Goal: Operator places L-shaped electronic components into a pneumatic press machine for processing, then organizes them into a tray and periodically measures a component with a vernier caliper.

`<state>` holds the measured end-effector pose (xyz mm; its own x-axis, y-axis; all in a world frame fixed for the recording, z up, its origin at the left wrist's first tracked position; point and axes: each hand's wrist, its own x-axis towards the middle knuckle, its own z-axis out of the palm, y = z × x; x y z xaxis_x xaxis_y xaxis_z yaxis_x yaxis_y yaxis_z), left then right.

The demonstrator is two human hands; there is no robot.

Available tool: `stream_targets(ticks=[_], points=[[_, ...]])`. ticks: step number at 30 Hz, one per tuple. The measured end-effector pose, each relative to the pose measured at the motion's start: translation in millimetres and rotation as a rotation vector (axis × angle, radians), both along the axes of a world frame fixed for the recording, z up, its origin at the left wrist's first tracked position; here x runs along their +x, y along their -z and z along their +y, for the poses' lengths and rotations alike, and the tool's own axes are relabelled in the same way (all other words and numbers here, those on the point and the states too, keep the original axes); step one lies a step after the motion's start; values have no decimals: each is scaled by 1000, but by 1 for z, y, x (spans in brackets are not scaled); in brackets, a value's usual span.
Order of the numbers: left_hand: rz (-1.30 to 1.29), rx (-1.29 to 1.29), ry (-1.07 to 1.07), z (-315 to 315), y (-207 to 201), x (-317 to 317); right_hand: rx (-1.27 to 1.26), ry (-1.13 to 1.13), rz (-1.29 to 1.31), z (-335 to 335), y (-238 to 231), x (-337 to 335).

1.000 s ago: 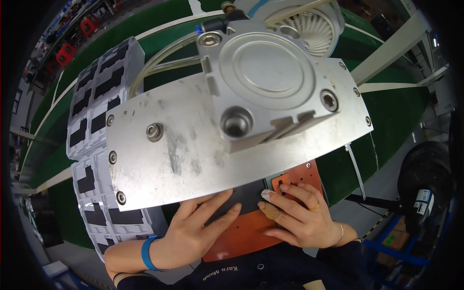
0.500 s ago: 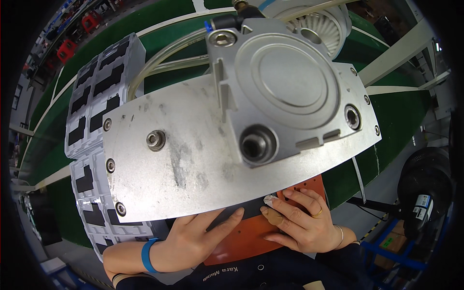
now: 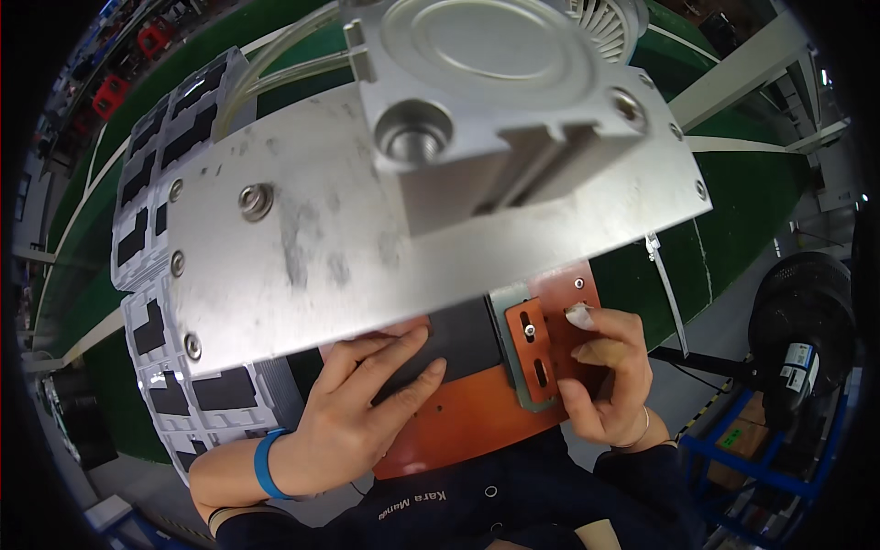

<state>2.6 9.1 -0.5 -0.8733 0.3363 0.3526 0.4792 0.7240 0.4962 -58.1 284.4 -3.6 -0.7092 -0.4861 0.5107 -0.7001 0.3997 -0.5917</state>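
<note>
My left hand [image 3: 353, 417] wears a blue wristband. Its fingers stretch across the left part of a flat dark piece [image 3: 463, 341], fingertips resting on it without wrapping round it. That piece lies on an orange base plate [image 3: 467, 412]. To its right, a slotted orange bracket [image 3: 527, 356] with a screw is fixed over a greenish strip [image 3: 511, 316]. Beside the bracket is my right hand [image 3: 619, 380], fingers bent and apart, nothing visible between them. White and tan covers sit on two of its fingertips. The far part of the dark piece is hidden under the metal plate.
A large metal plate [image 3: 302, 247] with a silver cylinder block [image 3: 513, 101] overhangs the work. Stacked pale trays [image 3: 220, 390] holding black pieces stand at the left. Green table surface [image 3: 733, 197] lies behind; a black fan-like device [image 3: 797, 316] is at right.
My right hand has moved right, off the dark piece, uncovering the slotted bracket. My left hand stays on the dark piece. The view has shifted, so the metal plate and block appear higher.
</note>
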Motion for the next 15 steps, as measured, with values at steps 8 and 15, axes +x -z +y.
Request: stream_targets(ticks=[8,15], points=[[-85,122,10,1,-14,-4,-34,71,53,-6,3,3],[-264,129,-26,-10,-35,19,-26,125,79,-16,1,9]])
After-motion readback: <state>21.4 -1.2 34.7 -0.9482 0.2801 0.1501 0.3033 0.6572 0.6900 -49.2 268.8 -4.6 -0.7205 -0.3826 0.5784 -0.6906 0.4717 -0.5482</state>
